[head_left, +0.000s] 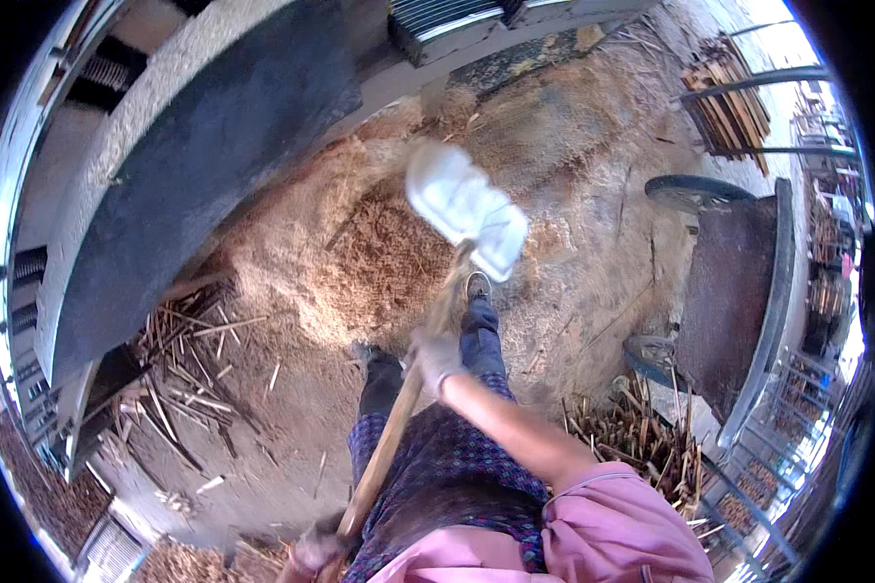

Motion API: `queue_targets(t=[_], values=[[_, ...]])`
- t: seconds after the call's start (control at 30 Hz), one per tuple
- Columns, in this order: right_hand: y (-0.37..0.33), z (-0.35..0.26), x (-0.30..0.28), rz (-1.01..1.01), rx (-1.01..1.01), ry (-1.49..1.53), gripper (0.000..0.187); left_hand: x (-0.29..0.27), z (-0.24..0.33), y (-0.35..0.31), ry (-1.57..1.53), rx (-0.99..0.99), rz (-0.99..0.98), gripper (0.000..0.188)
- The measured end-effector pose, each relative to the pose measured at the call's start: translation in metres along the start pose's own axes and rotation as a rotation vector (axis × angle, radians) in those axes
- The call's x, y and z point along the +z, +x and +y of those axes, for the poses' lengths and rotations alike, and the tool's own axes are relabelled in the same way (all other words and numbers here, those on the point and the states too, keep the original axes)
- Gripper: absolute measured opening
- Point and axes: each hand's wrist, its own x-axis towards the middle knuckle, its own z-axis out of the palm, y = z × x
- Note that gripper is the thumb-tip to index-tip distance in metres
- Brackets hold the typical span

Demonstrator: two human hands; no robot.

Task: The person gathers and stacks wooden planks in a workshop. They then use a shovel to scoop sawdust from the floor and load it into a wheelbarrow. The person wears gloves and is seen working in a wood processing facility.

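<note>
I hold a shovel with a long wooden handle [395, 428] and a broad white blade [465, 209], smeared by motion. My right hand [436, 358], in a pale glove, is closed round the middle of the handle. Lower down, near the bottom edge, my left hand [317, 546], also gloved, grips the handle's rear end. Just left of the blade, a pile of brown shavings or sawdust [374, 262] covers the ground in front of my feet. Whether the blade carries anything cannot be made out.
A long dark metal panel [214, 146] on a pale base runs along the left. Broken sticks [190, 379] litter the ground beside it. To the right stands a wheeled cart [729, 301], with a bundle of sticks [642, 428] near it and stacked wooden slats [729, 102] beyond.
</note>
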Motion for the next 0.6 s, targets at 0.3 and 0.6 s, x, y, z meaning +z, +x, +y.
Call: queue_targets(t=[0.3,0.6], values=[[0.144,-0.093,-0.045,-0.022,-0.162,-0.17,0.021,0.077,0.03,0.091,0.675,0.032,0.188,0.064],[0.029,-0.012,-0.108,-0.35,0.442,-0.063,0.018,0.213,-0.175,0.021,0.68,-0.182,0.608,0.061]])
